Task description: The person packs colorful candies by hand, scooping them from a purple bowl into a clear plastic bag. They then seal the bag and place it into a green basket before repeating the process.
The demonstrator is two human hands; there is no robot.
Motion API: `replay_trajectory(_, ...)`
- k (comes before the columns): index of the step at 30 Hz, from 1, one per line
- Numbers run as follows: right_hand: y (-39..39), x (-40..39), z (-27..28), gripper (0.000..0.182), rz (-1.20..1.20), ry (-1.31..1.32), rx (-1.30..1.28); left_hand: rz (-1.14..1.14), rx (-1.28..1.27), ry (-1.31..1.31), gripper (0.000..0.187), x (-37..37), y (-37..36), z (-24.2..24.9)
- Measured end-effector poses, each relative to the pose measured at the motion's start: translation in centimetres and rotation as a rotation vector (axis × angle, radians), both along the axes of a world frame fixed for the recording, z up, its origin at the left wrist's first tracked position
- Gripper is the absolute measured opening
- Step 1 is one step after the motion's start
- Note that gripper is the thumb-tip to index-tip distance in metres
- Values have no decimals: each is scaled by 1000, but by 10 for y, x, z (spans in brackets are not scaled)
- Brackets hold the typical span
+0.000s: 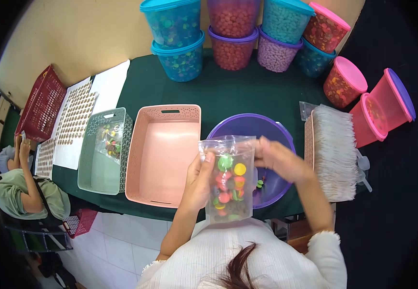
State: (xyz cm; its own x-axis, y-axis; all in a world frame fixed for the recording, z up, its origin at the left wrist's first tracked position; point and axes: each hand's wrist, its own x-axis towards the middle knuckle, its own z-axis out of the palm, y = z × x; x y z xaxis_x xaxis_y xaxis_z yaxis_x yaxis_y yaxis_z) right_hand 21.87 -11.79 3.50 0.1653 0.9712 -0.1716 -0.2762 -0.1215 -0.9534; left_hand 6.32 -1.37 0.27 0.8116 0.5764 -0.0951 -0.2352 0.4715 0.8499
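Observation:
A clear resealable pouch point(229, 185) with green, red, pink and yellow round pieces in it hangs upright in front of my chest. My left hand point(199, 182) is closed on its left edge, thumb on the front. At the pouch's upper right corner is my right hand point(286, 161), slightly blurred, its fingers closed at the seal edge and partly behind the plastic. Behind and below the pouch stands a purple basin point(286, 190), with a few small green pieces point(260, 183) visible inside.
Left of me are a pink basket point(163, 159) and a green basket point(91, 166) holding a filled pouch point(110, 139). Sticker sheets point(76, 113) lie farther left, near another person point(23, 192). A stack of pouches point(334, 154) is at right; lidded tubs point(177, 58) line the back.

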Motion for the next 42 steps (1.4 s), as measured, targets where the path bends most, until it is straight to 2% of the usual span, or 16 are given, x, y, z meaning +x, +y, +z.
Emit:
replay_trajectory(1, -4, -12, 0, 49, -63, -25, 47, 38, 64, 29, 35, 1, 0, -1)
replay_trajectory(2, -7, -19, -10, 41, -137, -154, 42, 74, 128, 60, 32, 2, 0, -1)
replay_trajectory(3, -6, -27, -9, 34, -186, -177, 106, 78, 129, 58, 32, 2, 0, -1)
replay_trajectory(9, -5, -44, -28, 27, -424, 8, 172, 103, 182, 100, 25, 5, -2, 2)
replay_trajectory(12, -3, -48, -34, 24, -539, -135, 219, 121, 314, 131, 22, 7, -6, -1)
replay_trajectory(14, -4, -51, -38, 20, -593, -248, 194, 216, 392, 69, 21, 11, -11, -2)
replay_trajectory(18, -3, -55, -27, 16, -609, -87, 268, 169, 319, 125, 22, 8, -10, -2)
replay_trajectory(20, -5, -58, -22, 12, -578, -40, 258, 179, 158, -31, 16, 9, -10, -7)
replay_trajectory(21, -5, -57, -24, 12, -576, -39, 257, 181, 157, -30, 16, 8, -11, -5)
replay_trajectory(23, -4, -56, -32, 11, -597, -283, 337, 88, 415, -20, 12, 6, -12, 3)
replay_trajectory(26, -4, -62, -31, 10, -650, -401, 353, 94, 334, 33, 11, 4, -13, 9)
replay_trajectory(30, -5, -67, -25, 8, -682, -367, 328, 110, 343, 41, 11, 3, -15, 9)
replay_trajectory(33, -7, -65, -24, 6, -711, -442, 361, 49, 368, -102, 8, 5, -12, -1)
replay_trajectory(35, -9, -64, -24, 6, -723, -580, 306, 50, 575, -226, 6, 8, -10, -6)
replay_trajectory(39, -10, -67, -29, 9, -755, -607, 297, 79, 573, -127, 6, 9, -14, -8)
replay_trajectory(42, -13, -64, -23, 11, -695, -543, 277, 156, 433, 2, 3, 7, -14, 0)
